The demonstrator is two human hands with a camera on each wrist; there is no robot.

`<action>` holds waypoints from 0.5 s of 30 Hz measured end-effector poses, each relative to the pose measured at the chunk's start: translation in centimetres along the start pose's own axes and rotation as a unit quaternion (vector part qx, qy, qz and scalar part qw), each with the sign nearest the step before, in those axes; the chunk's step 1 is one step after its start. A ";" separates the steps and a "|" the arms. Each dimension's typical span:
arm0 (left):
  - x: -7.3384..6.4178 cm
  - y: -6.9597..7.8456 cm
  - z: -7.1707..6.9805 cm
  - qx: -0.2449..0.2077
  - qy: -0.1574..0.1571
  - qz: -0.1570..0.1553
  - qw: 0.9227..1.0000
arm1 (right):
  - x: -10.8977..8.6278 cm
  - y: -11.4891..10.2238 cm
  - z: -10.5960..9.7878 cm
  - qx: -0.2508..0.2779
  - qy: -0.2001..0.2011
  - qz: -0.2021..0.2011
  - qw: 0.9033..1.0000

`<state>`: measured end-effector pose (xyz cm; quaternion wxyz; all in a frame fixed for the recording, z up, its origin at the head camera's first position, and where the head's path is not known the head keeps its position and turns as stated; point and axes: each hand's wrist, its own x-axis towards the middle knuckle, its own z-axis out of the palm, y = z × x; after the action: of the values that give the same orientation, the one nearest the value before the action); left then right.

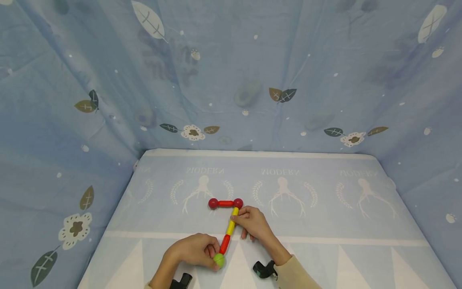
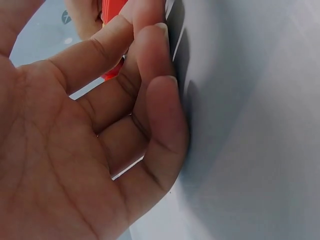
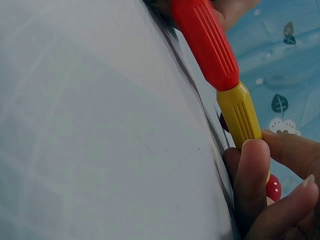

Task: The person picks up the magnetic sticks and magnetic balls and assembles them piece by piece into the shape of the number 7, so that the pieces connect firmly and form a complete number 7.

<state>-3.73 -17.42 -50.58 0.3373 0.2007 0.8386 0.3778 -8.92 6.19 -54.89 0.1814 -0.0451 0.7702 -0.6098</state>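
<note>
A jointed chain of toy rods and balls lies on the table. Its top is a red rod (image 1: 225, 203) between a left red ball (image 1: 213, 204) and a right red ball (image 1: 238, 203). From the right ball, a yellow section (image 1: 230, 228) slants down to another red rod (image 1: 224, 245), ending at a green ball (image 1: 218, 260). My left hand (image 1: 196, 249) pinches the green ball, which its fingers hide in the left wrist view. With thumb and fingers my right hand (image 1: 255, 222) grips the yellow section, partly covering it in the right wrist view.
The table (image 1: 306, 224) has a pale patterned cover. Blue printed cloth (image 1: 231, 80) hangs behind it and along both sides. Black camera mounts show at the right wrist (image 1: 264, 269) and the left wrist (image 1: 182, 281).
</note>
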 end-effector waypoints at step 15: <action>0.0 0.4 0.1 0.005 0.007 -0.011 1.000 | 0.2 0.1 0.0 -0.001 0.004 0.005 1.000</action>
<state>-3.62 -17.13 -50.34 0.3343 0.1904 0.8451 0.3712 -9.05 6.13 -55.07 0.1809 -0.0391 0.7720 -0.6080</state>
